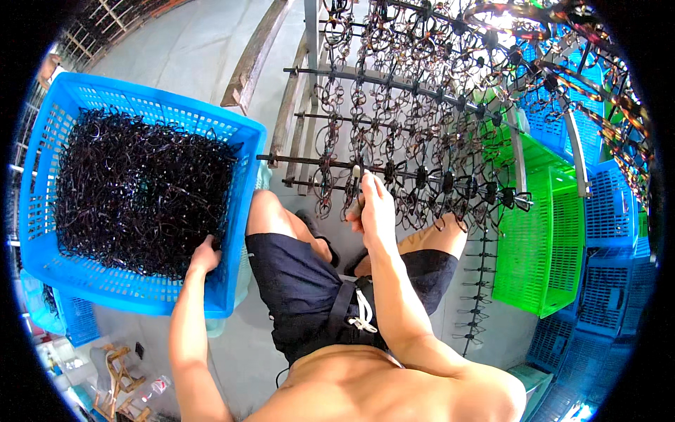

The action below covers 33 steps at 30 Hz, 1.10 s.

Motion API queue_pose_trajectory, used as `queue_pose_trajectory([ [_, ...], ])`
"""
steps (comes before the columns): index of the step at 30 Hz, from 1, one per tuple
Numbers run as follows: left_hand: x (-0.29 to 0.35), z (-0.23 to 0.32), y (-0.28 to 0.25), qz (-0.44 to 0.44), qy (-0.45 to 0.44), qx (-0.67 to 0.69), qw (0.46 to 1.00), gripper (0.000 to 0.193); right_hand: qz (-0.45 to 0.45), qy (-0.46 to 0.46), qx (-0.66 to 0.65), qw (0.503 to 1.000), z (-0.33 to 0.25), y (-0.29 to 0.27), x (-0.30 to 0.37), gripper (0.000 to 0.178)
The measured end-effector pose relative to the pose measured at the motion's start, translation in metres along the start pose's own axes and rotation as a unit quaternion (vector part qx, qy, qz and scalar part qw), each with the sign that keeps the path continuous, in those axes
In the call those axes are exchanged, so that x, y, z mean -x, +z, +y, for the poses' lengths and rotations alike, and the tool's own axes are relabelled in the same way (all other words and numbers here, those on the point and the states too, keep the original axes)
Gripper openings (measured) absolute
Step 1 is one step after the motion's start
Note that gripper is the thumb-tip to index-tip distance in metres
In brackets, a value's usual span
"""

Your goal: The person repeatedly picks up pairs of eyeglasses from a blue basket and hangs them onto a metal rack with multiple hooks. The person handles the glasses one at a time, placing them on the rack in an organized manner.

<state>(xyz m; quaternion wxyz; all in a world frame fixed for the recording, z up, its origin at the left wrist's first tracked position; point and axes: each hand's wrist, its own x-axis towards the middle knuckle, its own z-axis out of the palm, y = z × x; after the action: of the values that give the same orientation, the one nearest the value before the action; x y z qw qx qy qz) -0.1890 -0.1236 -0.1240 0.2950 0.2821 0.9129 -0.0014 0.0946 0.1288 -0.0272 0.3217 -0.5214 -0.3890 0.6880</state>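
Observation:
At the left stands a blue plastic crate (151, 299), filled with a tangled heap of thin, dark, glossy looped pieces (140, 190). My left hand (204, 255) is at the heap's near right corner, its fingertips hidden among the pieces. In the middle, my right hand (373, 207) is raised with curled fingers beside a thin dark rod (394, 171), where looped pieces (422, 179) hang in rows. A small pale tip shows at the fingers. Whatever that hand holds is too small to make out.
Wooden bars (256, 56) stand beyond my knees, by the rods. Bright green crates (538, 239) and stacked blue crates (608, 274) line the right side. A string of dark clips (480, 295) hangs near my right knee. A small wooden stool (116, 380) sits at lower left.

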Motion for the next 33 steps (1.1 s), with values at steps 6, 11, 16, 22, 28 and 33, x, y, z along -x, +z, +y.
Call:
queue_pose_trajectory([
  [6,-0.037,-0.039,0.018,-0.073,-0.032,0.176,0.981,0.052,0.015,-0.030,0.070,0.997,-0.004,0.011,0.003,0.033],
  [11,-0.002,0.018,-0.069,-0.030,0.000,0.333,0.942,0.022,0.021,-0.040,0.084,0.995,-0.001,0.005,0.008,0.036],
  [16,0.016,0.024,-0.109,0.034,0.178,0.607,0.774,0.011,0.028,-0.003,0.050,0.998,-0.005,0.009,0.007,0.033],
  [22,0.022,0.064,-0.082,0.120,0.185,0.652,0.725,0.008,0.063,-0.065,0.017,0.996,0.007,0.021,0.002,0.025],
  [28,0.030,0.079,-0.066,0.088,0.150,0.647,0.742,0.015,0.057,-0.082,-0.029,0.995,0.011,0.019,-0.014,0.033],
  [33,0.047,0.093,-0.075,0.103,0.110,0.669,0.727,0.013,0.091,-0.123,-0.070,0.986,0.025,0.025,-0.025,0.035],
])
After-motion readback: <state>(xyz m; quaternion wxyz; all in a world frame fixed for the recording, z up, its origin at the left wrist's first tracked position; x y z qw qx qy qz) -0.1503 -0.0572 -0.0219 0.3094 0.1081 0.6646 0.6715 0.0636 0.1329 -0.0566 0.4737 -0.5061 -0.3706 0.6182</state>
